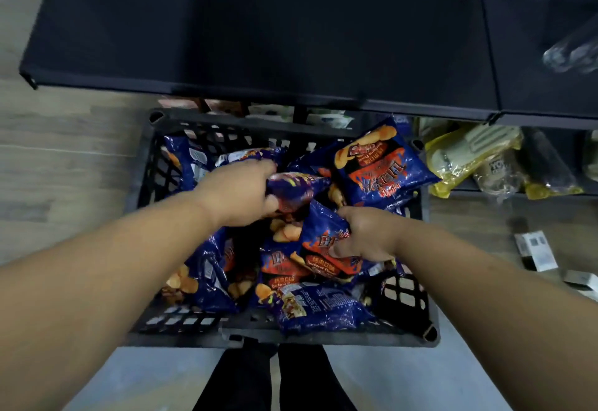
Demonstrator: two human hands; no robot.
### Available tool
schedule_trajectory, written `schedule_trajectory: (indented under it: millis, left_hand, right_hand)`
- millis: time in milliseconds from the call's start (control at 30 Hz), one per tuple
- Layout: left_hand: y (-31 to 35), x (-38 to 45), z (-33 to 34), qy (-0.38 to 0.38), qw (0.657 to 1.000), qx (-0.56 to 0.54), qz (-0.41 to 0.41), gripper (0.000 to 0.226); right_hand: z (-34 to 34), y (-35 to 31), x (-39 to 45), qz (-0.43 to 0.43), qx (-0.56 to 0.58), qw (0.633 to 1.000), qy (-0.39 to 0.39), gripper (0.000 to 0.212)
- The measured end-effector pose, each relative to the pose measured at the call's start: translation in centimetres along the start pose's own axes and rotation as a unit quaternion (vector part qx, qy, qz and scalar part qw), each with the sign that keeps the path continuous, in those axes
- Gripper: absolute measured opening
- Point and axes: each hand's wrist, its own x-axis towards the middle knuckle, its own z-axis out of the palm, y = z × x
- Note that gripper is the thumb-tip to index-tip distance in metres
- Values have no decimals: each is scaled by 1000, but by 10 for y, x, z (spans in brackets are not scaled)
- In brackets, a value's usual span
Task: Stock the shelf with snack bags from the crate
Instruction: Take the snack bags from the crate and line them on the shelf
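Note:
A black lattice crate (145, 184) stands on the floor below me, filled with several blue snack bags printed with orange chips. My left hand (239, 194) reaches into the middle of the crate and grips a blue bag (297, 187) by its end. My right hand (365, 236) pinches another blue bag (323, 249) near the crate's centre. One more bag (382, 168) lies tilted against the crate's far right corner. The dark shelf (259, 38) stretches above the crate, its top board bare.
A lower shelf level at the right holds yellow packets (466, 155) and other wrapped goods. A clear plastic item (569, 51) lies on the right shelf section. Small white boxes (537, 249) sit on the wooden floor at the right. My legs stand just behind the crate.

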Motion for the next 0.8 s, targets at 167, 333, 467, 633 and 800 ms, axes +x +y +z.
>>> schedule_trajectory:
  millis: [167,333,467,633,800]
  left_hand:
    - [-25,-3,-33,-80,944,-308,-86,12]
    - [-47,-2,-3,-183,886,-382,-186,24]
    - [-56,-4,23,-165,907,-315,-226,40]
    - [-48,-11,28,12,945,-257,-201,57]
    - [-12,-22,19,113,991,74,16,53]
  right_hand:
    - [-10,-11,-6,6,-10,1000,14,89]
    - [-7,-19,-3,15,-25,1000,7,87]
    - [3,-20,0,17,-30,999,10,80]
    - [10,-23,1,20,-25,999,19,76]
    - [9,-27,0,27,-19,999,24,79]
